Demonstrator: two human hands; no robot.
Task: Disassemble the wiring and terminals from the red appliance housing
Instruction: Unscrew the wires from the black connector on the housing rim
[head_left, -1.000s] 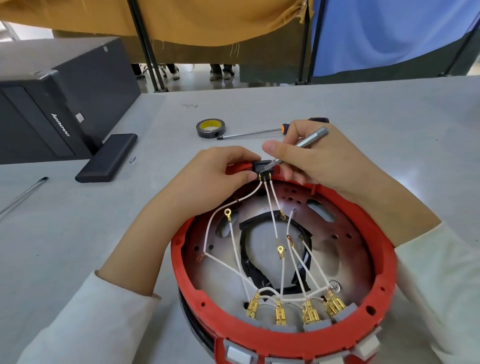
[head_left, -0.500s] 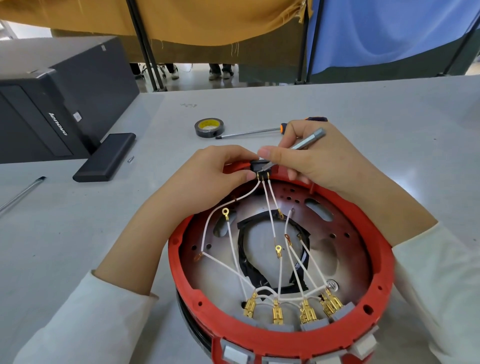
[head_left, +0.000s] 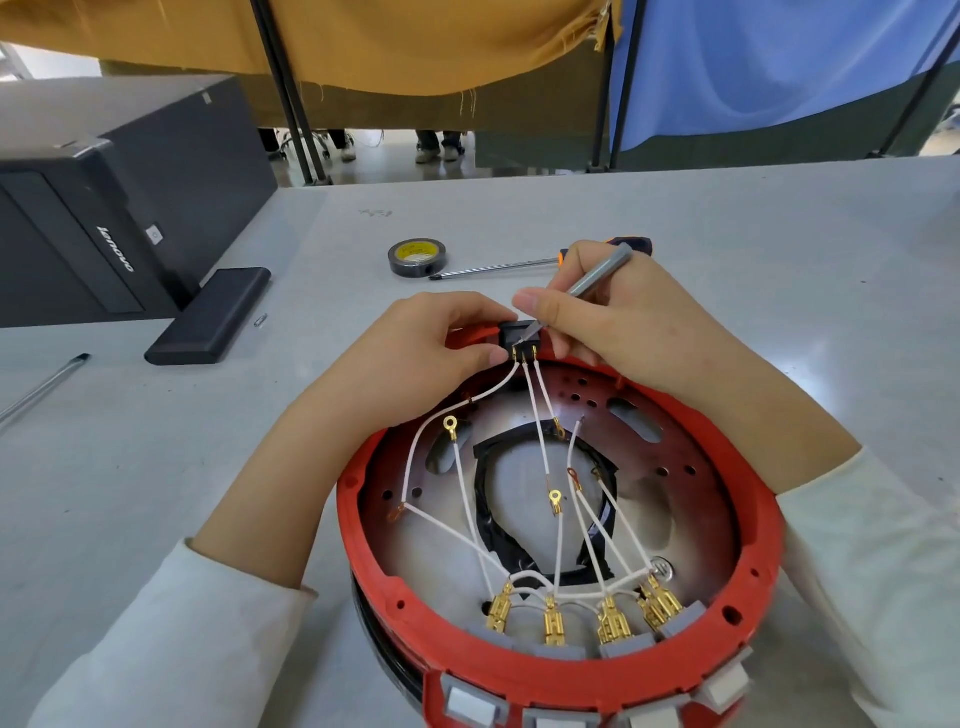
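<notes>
The round red appliance housing (head_left: 748, 582) lies open side up at the near middle of the table. White wires (head_left: 540, 426) run from brass spade terminals (head_left: 553, 621) on grey blocks at its near rim up to a small black switch (head_left: 511, 330) at the far rim. My left hand (head_left: 431, 353) pinches that switch. My right hand (head_left: 618, 317) is shut on a thin grey metal tool (head_left: 597, 273), held like a pen, its tip touching the switch's brass contacts. Loose ring terminals (head_left: 450, 423) hang on some wires.
A roll of black tape (head_left: 417, 257) and an orange-handled screwdriver (head_left: 498, 267) lie beyond the hands. A black computer case (head_left: 124, 197) and a flat black slab (head_left: 210, 322) stand at the left. A metal rod (head_left: 41, 384) lies at the left edge.
Both hands stay on the switch with only slight shifts. The tool tip remains at the switch contacts.
</notes>
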